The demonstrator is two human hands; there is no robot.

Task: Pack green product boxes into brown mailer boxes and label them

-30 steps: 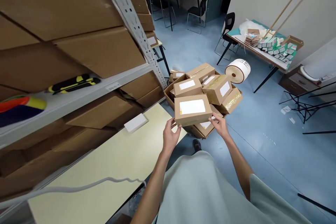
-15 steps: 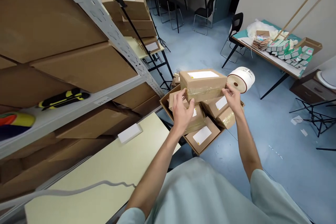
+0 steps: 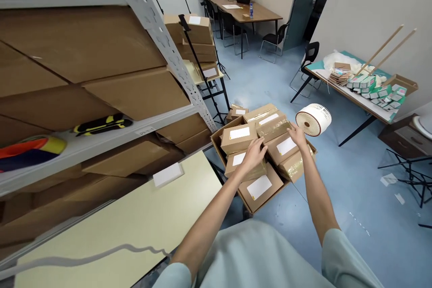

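A taped cardboard box (image 3: 275,127) with a white label lies among other small boxes in a large open carton (image 3: 219,149). My left hand (image 3: 254,155) is at the near left corner of that taped box, fingers extended and somewhat apart. At its right end, my right hand (image 3: 297,137) has its fingers bent against the corner. Beside my left hand sits a labelled box (image 3: 239,137), and below it another box (image 3: 260,187) shows a white label. A box with a label (image 3: 281,148) lies between my hands.
A white round fan (image 3: 313,119) stands just right of the carton. On the left are a metal shelf (image 3: 165,121) with large boxes and a pale table (image 3: 135,216) bearing a white box (image 3: 168,174). A black tripod stand (image 3: 202,67) rises behind.
The taped box has moved down and lies among the boxes in the carton. My left hand has shifted right and lower, its fingers loosened; my right hand stays at the box's right end.
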